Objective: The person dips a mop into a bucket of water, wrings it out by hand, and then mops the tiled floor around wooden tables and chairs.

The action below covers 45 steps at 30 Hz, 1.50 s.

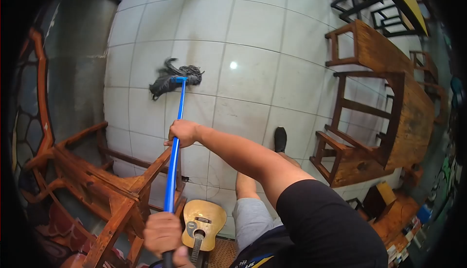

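Observation:
A mop with a long blue handle (178,161) slants away from me across the floor. Its dark grey, stringy head (168,84) lies on the white tiles (248,22), slightly smeared by motion. My right hand (184,133), arm stretched forward, is closed around the handle about midway along it. Close to my body, my left hand (163,234) is wrapped around the handle's near end, where a black grip shows below the fingers.
Wooden chair (116,190) stands close on the left. An acoustic guitar (204,222) rests near my legs. Wooden tables (411,117) and benches (348,163) line the right side, with a yellow-topped table (407,0) farther back. My black shoe (280,140) is on the tiles.

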{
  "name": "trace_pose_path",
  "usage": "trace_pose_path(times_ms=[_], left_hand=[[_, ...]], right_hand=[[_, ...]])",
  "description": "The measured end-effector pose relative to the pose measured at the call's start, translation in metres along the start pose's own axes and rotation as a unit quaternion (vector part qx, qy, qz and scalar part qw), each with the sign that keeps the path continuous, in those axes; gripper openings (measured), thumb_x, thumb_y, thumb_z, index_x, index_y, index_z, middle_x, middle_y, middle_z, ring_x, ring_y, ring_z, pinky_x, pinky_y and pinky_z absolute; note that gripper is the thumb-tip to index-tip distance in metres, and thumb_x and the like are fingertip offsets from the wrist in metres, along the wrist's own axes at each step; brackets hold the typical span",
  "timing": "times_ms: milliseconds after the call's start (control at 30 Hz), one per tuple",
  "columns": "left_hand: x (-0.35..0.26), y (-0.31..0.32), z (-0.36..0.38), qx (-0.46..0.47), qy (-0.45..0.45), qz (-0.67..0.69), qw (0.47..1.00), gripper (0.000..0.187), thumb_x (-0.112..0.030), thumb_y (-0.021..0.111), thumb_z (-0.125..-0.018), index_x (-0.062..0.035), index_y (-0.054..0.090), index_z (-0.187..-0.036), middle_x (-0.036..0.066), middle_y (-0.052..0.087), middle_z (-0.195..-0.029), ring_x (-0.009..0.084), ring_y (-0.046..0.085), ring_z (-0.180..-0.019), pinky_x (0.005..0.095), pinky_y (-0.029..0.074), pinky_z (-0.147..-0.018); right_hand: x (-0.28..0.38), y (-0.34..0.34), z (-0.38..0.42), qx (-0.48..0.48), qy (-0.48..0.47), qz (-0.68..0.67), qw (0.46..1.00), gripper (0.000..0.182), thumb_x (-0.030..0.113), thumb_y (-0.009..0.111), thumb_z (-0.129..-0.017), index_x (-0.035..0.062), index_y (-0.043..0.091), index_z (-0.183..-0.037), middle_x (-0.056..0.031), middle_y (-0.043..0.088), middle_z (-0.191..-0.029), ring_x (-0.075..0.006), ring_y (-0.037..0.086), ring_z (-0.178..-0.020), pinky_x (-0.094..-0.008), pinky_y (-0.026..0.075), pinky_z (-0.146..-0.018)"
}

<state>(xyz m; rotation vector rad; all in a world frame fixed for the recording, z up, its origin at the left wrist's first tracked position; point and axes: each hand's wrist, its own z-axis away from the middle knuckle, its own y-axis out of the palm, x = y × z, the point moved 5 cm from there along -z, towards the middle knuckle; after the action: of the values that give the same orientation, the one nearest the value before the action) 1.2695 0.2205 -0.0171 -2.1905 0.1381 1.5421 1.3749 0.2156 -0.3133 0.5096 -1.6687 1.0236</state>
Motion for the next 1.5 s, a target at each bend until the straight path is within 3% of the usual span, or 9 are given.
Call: trace_pose_path(times_ms=[267, 433, 667, 1033, 1100, 1233, 1333, 1433, 1500], left_hand=[[-0.025, 0.078, -0.076, -0.059, -0.044, 0.218, 0.973, 0.039, -0.018, 0.056, -0.068, -0.0118, 0.026, -0.045, -0.002, 0.020, -0.037, 0.0130, 0.019, -0.028, 0.0259, 0.022, -0.036], [-0.003, 0.199, -0.124, -0.005, -0.029, 0.258, 0.966, 0.043, -0.026, 0.053, -0.076, -0.0110, 0.026, -0.047, -0.002, 0.021, -0.041, 0.0148, 0.024, -0.031, 0.0287, 0.024, -0.039], [-0.010, 0.342, -0.138, 0.119, -0.003, 0.313, 0.942, 0.035, -0.021, 0.055, -0.063, -0.0066, 0.025, -0.051, 0.003, 0.025, -0.045, 0.0200, 0.024, -0.039, 0.0341, 0.023, -0.045], [-0.068, 0.216, 0.007, 0.041, -0.021, 0.185, 0.982, 0.033, -0.019, 0.054, -0.060, -0.0052, 0.027, -0.048, 0.004, 0.025, -0.045, 0.0217, 0.025, -0.038, 0.0340, 0.024, -0.044], [-0.090, 0.188, 0.044, 0.067, -0.034, 0.151, 0.986, 0.029, -0.018, 0.057, -0.053, -0.0063, 0.030, -0.052, 0.005, 0.030, -0.049, 0.0248, 0.034, -0.043, 0.0360, 0.028, -0.046], [-0.113, 0.157, 0.114, 0.043, -0.053, 0.069, 0.995, 0.030, -0.021, 0.056, -0.053, -0.0066, 0.031, -0.048, 0.004, 0.027, -0.045, 0.0215, 0.029, -0.037, 0.0334, 0.023, -0.043], [-0.107, 0.151, 0.150, 0.093, -0.124, -0.007, 0.988, 0.027, -0.017, 0.061, -0.049, -0.0080, 0.035, -0.050, 0.004, 0.033, -0.048, 0.0238, 0.039, -0.042, 0.0345, 0.029, -0.045], [-0.092, 0.168, 0.175, 0.150, -0.089, -0.041, 0.984, 0.028, -0.018, 0.063, -0.052, -0.0088, 0.037, -0.050, 0.004, 0.034, -0.047, 0.0232, 0.039, -0.041, 0.0340, 0.029, -0.044], [-0.094, 0.167, 0.180, 0.139, -0.063, -0.031, 0.988, 0.030, -0.016, 0.063, -0.062, -0.0103, 0.037, -0.049, 0.001, 0.033, -0.045, 0.0201, 0.038, -0.038, 0.0332, 0.028, -0.041]], right_hand=[[-0.004, -0.108, 0.193, -0.078, 0.121, 0.026, 0.989, 0.045, 0.046, 0.060, -0.090, 0.0096, 0.070, -0.065, -0.0161, 0.064, -0.066, -0.0395, 0.062, -0.070, -0.0473, 0.051, -0.067], [-0.052, -0.181, 0.354, -0.155, 0.248, 0.076, 0.953, 0.046, 0.045, 0.057, -0.092, 0.0077, 0.072, -0.070, -0.0190, 0.064, -0.068, -0.0412, 0.061, -0.070, -0.0475, 0.051, -0.067], [-0.080, -0.220, 0.504, -0.190, 0.391, 0.133, 0.891, 0.049, 0.040, 0.055, -0.093, 0.0055, 0.066, -0.060, -0.0180, 0.059, -0.062, -0.0382, 0.058, -0.064, -0.0461, 0.048, -0.062], [-0.008, -0.063, 0.342, -0.239, 0.160, 0.129, 0.949, 0.049, 0.031, 0.058, -0.092, 0.0052, 0.053, -0.050, -0.0168, 0.052, -0.055, -0.0370, 0.053, -0.056, -0.0434, 0.046, -0.059], [0.015, -0.009, 0.301, -0.253, 0.105, 0.086, 0.958, 0.048, 0.029, 0.059, -0.092, 0.0050, 0.052, -0.050, -0.0167, 0.052, -0.054, -0.0374, 0.053, -0.055, -0.0427, 0.046, -0.059], [0.057, 0.100, 0.221, -0.165, -0.004, -0.004, 0.986, 0.048, 0.028, 0.057, -0.092, 0.0047, 0.053, -0.050, -0.0158, 0.056, -0.056, -0.0388, 0.055, -0.058, -0.0450, 0.046, -0.059], [0.061, 0.173, 0.182, -0.057, -0.039, -0.011, 0.998, 0.046, 0.025, 0.059, -0.092, 0.0045, 0.054, -0.051, -0.0156, 0.056, -0.056, -0.0375, 0.056, -0.061, -0.0438, 0.047, -0.062], [0.068, 0.195, 0.169, 0.006, -0.107, -0.030, 0.994, 0.046, 0.027, 0.061, -0.091, 0.0035, 0.055, -0.052, -0.0170, 0.058, -0.058, -0.0389, 0.057, -0.064, -0.0456, 0.047, -0.059], [0.074, 0.184, 0.177, 0.000, -0.064, -0.053, 0.997, 0.045, 0.030, 0.063, -0.090, 0.0031, 0.057, -0.054, -0.0176, 0.058, -0.059, -0.0404, 0.058, -0.065, -0.0463, 0.048, -0.061]])
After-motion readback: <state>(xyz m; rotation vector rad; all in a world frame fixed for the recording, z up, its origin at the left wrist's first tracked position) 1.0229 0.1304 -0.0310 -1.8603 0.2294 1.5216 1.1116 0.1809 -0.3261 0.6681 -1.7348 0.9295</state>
